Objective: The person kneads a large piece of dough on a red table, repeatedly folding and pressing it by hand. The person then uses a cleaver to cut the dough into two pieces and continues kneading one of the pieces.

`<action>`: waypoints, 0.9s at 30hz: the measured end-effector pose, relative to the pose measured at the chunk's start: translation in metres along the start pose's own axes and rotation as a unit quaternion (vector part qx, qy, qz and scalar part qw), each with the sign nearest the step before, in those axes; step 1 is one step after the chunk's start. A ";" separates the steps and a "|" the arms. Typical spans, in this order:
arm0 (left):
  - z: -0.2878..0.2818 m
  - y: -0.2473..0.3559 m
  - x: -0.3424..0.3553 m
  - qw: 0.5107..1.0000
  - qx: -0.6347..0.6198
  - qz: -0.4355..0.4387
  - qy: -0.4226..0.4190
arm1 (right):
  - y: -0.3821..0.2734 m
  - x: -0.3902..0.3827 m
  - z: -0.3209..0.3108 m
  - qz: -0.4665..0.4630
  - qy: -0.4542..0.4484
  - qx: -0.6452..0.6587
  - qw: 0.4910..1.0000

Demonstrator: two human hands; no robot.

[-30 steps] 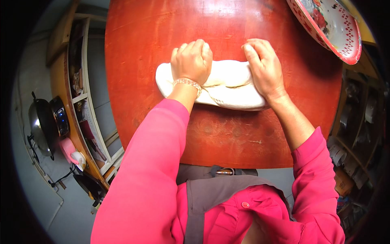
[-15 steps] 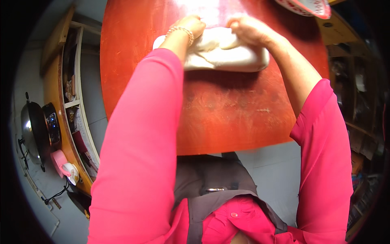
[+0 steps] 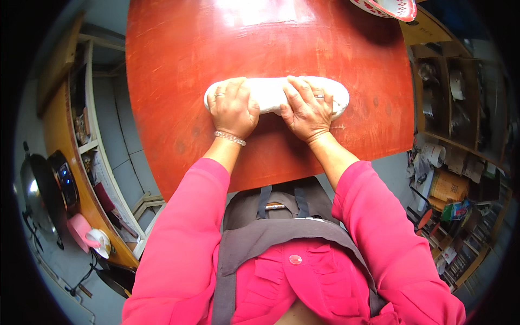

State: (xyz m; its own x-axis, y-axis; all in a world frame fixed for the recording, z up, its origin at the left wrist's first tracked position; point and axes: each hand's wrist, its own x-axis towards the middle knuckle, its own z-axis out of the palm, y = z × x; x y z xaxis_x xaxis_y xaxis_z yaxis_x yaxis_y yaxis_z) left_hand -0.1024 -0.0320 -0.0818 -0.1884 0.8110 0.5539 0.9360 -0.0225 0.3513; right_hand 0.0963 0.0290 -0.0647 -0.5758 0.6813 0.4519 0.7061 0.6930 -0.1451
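A thick white roll of dough [image 3: 266, 95] lies crosswise on the red tabletop [image 3: 260, 146]. Over its left part rests my left hand [image 3: 234, 107], fingers curled across the top and a beaded bracelet at the wrist. My right hand [image 3: 307, 108] grips the dough's right part the same way, with a ring on one finger. Both palms face down against the dough, with its middle bare between them and its rounded ends showing outside. The undersides of my fingers are hidden.
A red-and-white patterned basin [image 3: 387, 7] stands at the table's far right edge. On a wooden counter to the left are a lidded pan [image 3: 42, 197], a cooker with lit controls [image 3: 66, 179] and a pink container [image 3: 80, 232]. Cluttered shelves [image 3: 460, 103] line the right side.
My hands have come nearer to me and now press on top of the dough. The dough has moved closer too, and its folded, creased upper surface has turned out of sight.
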 end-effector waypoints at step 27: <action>0.100 -0.053 0.158 0.944 -0.080 -0.200 -0.248 | 0.108 0.194 0.108 0.037 -0.116 0.174 0.977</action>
State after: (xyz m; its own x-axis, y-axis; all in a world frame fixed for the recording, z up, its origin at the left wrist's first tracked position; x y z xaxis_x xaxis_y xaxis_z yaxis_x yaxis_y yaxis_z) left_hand -0.1523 0.1559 -0.0881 -0.3187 0.9462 -0.0553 0.7551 0.2887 0.5886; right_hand 0.0167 0.2617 -0.0883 -0.6348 0.7400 0.2225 0.5905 0.6503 -0.4779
